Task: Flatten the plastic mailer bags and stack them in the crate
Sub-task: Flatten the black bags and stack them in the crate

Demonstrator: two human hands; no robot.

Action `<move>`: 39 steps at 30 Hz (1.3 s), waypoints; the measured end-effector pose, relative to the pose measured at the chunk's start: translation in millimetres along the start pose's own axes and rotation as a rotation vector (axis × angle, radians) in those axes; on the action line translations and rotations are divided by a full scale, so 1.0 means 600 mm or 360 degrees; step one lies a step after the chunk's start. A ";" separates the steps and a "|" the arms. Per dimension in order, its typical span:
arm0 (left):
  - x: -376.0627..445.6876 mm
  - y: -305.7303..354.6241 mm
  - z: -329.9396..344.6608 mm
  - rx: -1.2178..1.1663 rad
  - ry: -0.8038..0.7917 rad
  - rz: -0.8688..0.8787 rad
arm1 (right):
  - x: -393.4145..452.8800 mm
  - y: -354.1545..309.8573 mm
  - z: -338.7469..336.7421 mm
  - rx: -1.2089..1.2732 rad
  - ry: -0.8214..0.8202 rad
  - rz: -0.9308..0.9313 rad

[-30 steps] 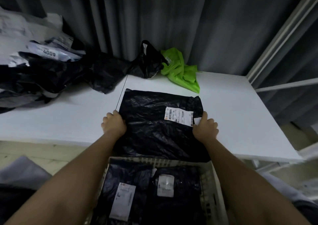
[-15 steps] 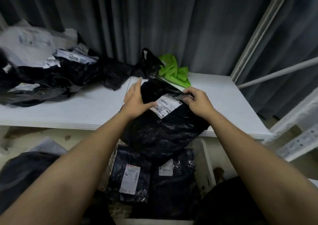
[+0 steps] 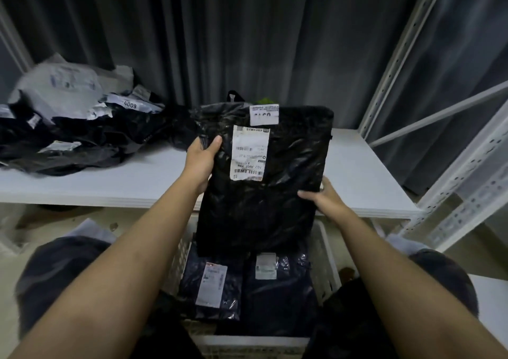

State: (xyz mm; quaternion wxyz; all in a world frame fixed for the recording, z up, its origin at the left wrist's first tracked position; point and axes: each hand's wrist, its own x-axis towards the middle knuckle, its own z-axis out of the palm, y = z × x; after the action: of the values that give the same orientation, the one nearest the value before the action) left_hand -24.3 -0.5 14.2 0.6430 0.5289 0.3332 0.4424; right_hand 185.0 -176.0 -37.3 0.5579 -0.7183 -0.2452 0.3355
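Note:
I hold a flat black mailer bag (image 3: 286, 194) with white shipping labels upright above the white crate (image 3: 325, 257). My left hand (image 3: 200, 163) grips its left edge, thumb on the front. My right hand (image 3: 321, 196) holds its lower right edge, fingers on the front. Inside the crate lie two black mailer bags (image 3: 220, 284) side by side, each with a white label. The held bag's lower end hangs just over them.
A white table (image 3: 115, 183) stands behind the crate. A heap of black and grey mailer bags (image 3: 71, 136) covers its left end. A white metal rack (image 3: 453, 172) rises at the right. Grey curtains hang behind. My knees flank the crate.
The bag has come off the table and been turned upright, its label now facing me. Both hands shifted to its side edges and brought it over the crate.

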 end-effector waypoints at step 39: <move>-0.033 -0.490 -0.020 0.2641 -0.1910 -0.0160 | 0.097 0.332 0.049 -0.2722 -0.0990 0.0015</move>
State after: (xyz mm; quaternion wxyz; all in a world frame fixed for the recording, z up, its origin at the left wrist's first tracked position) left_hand 20.9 -28.6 -275.6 0.1530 0.9267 0.1795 -0.2925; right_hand 196.3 -166.2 -246.5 -0.2580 -0.7654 -0.5470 0.2201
